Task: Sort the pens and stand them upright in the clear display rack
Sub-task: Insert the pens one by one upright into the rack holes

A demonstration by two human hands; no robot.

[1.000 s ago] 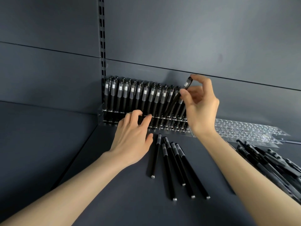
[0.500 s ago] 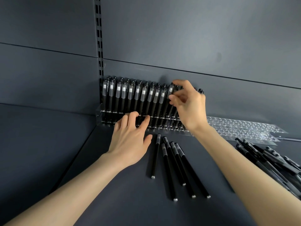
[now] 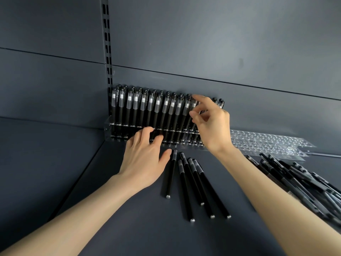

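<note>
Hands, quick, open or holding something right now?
Left hand: open, fingertips on the clear rack.
Right hand: open, fingers spread by the racked pens, holding nothing.

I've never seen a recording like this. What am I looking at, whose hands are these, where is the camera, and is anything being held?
There is no machine here. These are a person's two bare hands, filmed by one wide camera worn on the head and looking forward and down. On the dark grey shelf a clear plastic display rack stands against the back wall. Its left part is filled with upright black pens with frosted caps, and its right part shows empty holes. The left hand rests straight fingers on the rack's front. The right hand reaches to the caps at the end of the row; I cannot tell whether it pinches one. Five loose black pens lie in front of the rack, and a pile of the same pens lies to the right.
</note>
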